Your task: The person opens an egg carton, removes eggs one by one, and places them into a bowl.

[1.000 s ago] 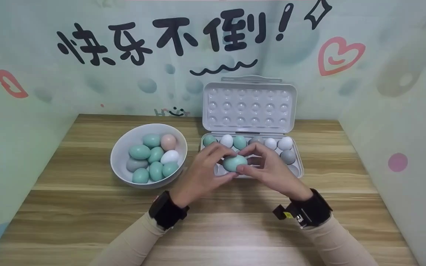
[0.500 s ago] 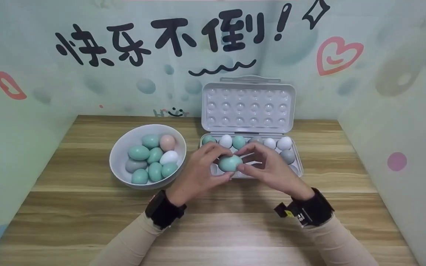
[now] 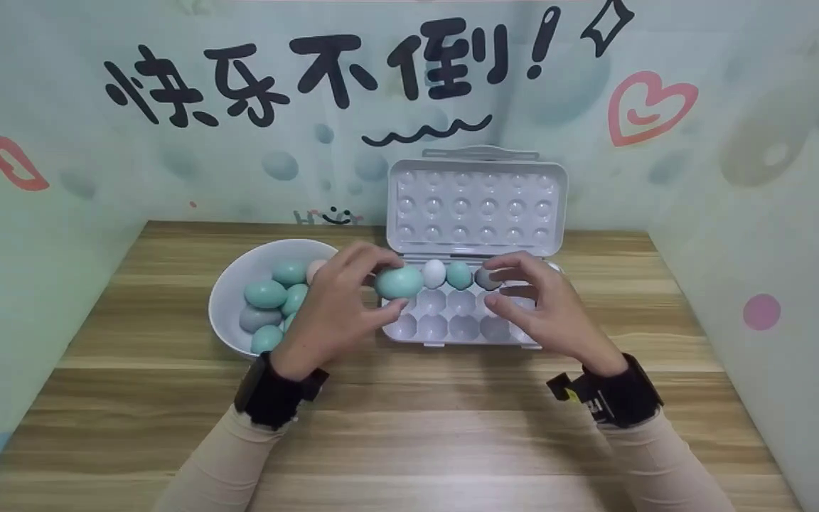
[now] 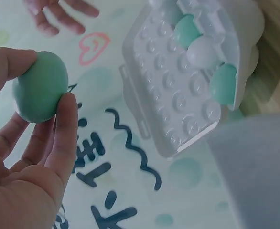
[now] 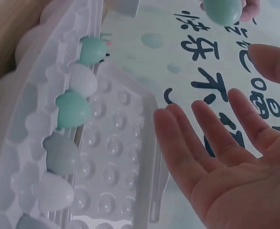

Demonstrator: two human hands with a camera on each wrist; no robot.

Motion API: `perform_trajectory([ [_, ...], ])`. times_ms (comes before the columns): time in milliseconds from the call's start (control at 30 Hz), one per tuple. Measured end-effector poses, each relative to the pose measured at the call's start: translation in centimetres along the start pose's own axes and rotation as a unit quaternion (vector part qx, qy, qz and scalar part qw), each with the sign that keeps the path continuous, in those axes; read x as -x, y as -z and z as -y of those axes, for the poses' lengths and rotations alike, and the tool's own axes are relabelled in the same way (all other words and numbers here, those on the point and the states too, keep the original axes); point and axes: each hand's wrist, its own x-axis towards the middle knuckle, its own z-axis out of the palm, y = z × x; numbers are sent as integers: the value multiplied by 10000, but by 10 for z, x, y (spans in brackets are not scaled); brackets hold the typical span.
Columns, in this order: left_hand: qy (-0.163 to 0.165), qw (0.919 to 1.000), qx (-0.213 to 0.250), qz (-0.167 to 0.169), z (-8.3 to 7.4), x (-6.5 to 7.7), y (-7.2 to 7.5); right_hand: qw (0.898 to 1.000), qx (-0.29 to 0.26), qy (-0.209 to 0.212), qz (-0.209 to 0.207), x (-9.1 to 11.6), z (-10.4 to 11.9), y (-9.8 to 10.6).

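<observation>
A green egg (image 3: 399,282) is pinched between the thumb and fingers of my left hand (image 3: 338,306), raised at the left end of the egg carton (image 3: 445,340). The left wrist view shows the same green egg (image 4: 41,87) between thumb and fingertips. My right hand (image 3: 548,306) hovers over the carton's right side, fingers spread and holding nothing; the right wrist view also shows this right hand (image 5: 245,176) without an egg. Along the carton's back row sit a white egg (image 3: 434,274), another green egg (image 3: 460,275) and a grey egg (image 3: 488,278). The right hand hides the eggs farther right.
Left of the carton stands a white bowl (image 3: 228,284) of green, grey and pink eggs, partly covered by my left hand. The carton's lid (image 3: 477,206) stands raised against the printed backdrop (image 3: 274,142). All rests on a wooden table (image 3: 409,427).
The green egg has left my right fingers and moved left and up in my left hand. My right hand has shifted right and its fingers have parted. Carton pockets between the hands are now visible.
</observation>
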Motion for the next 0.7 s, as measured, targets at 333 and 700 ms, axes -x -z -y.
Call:
perform_trajectory([
  [333,456,9977,-466,195,15,10,47,9891,1443,275,-97,1,-7,13],
  [700,826,9858,-1164,883,48,17,88,9713,2363,249,-146,2,-9,24],
])
